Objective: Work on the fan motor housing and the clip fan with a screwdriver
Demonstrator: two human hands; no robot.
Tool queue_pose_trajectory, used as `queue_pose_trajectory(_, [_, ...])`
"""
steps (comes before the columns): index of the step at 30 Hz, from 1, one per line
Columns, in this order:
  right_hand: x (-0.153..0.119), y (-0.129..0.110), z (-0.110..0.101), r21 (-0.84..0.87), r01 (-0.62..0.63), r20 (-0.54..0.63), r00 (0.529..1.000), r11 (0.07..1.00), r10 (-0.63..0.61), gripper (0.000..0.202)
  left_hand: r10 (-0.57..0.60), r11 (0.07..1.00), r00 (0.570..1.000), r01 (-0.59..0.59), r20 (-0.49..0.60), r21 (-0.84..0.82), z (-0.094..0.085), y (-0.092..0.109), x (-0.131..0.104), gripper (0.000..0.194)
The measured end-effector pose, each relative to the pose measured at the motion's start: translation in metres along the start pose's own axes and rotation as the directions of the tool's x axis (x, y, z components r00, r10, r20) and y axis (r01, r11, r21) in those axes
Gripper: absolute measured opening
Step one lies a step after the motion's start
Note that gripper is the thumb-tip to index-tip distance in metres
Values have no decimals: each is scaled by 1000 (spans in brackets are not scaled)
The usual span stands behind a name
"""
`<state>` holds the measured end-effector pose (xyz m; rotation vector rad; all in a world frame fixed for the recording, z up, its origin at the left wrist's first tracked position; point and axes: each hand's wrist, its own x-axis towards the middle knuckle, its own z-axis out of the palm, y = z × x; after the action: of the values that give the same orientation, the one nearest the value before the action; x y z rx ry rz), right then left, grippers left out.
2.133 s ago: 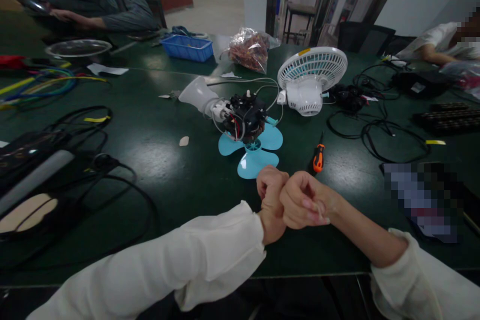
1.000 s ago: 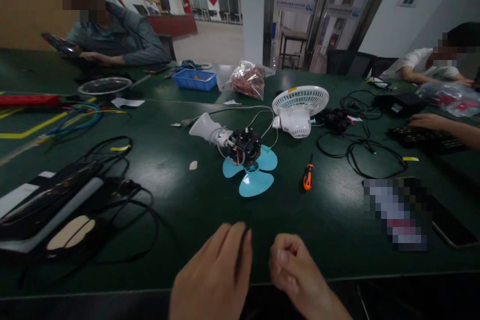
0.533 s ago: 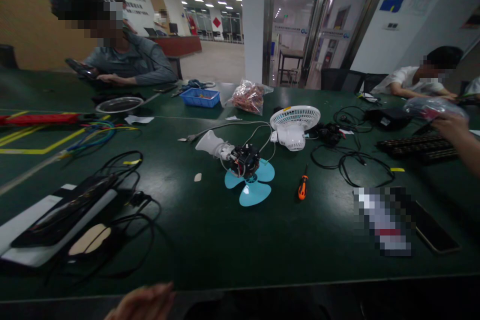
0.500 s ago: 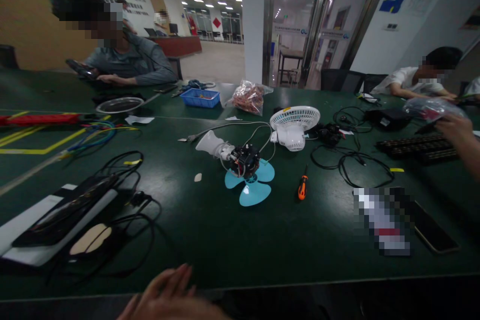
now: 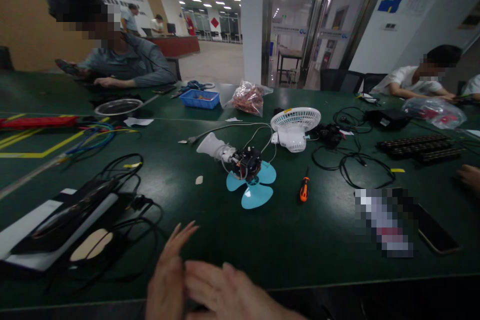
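At the near table edge my left hand (image 5: 168, 272) is raised with its fingers stretched out. My right hand (image 5: 230, 290) lies against its palm side, fingers extended and partly hidden. Neither hand holds a thing. Beyond them, a fan motor (image 5: 247, 162) with blue fan blades (image 5: 257, 195) and a white neck piece (image 5: 212, 145) rests on the green table. An orange-handled screwdriver (image 5: 304, 191) lies to its right. Behind stands a white fan housing (image 5: 294, 127) with a slatted grille, joined by a cable.
Cables and a dark device (image 5: 75, 210) lie at left. A blue tray (image 5: 200, 99) and a plastic bag of reddish parts (image 5: 249, 97) stand at the back. At right are a phone (image 5: 437, 230), black strips (image 5: 416, 147) and another person's hand (image 5: 470, 178). Other people sit around the table.
Both my hands have risen farther into view and now touch, fingers extended. Another person's hand at the right has drawn back from the plastic bag toward the frame edge.
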<state>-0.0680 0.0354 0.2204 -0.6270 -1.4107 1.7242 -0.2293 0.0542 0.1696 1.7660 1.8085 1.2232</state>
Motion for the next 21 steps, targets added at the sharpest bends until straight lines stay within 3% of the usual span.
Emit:
queue_pose_trajectory(1, [-5, -12, -12, 111, -17, 61, 998, 994, 10, 75, -67, 997, 997, 66, -41, -37, -5, 0, 8, 50])
queue_pose_trajectory(2, [-8, -23, -24, 393, -70, 98, 995, 917, 34, 73, -134, 989, 989, 129, -70, -72, -8, 3, 14, 44])
queue_pose_trajectory(3, [-11, -32, -38, 613, -62, 68, 997, 788, 26, 64, -190, 979, 978, 182, -86, -93, -10, 9, 19, 40])
queue_pose_trajectory(4, [-12, -38, -50, 763, 22, -9, 1000, 647, -24, 48, -182, 974, 983, 175, -38, -144, -10, 17, 22, 37])
queue_pose_trajectory(6, [-10, -44, -68, 921, 130, -113, 991, 369, -67, 33, -132, 946, 983, 163, 126, -281, -3, 36, 24, 33])
queue_pose_trajectory(8, [-4, -45, -77, 959, 176, -161, 983, 222, -85, 35, -88, 921, 975, 157, 202, -357, 10, 53, 23, 31])
queue_pose_trajectory(10, [2, -43, -79, 964, 183, -167, 981, 191, -96, 36, -60, 904, 966, 159, 250, -397, 24, 61, 22, 28])
queue_pose_trajectory(14, [11, -42, -78, 952, 189, -170, 980, 239, -100, 35, -15, 875, 937, 182, 350, -449, 41, 61, 23, 24])
queue_pose_trajectory(21, [23, -37, -86, 929, 219, -197, 975, 300, -102, 20, -7, 863, 928, 194, 373, -467, 41, 55, 36, 20])
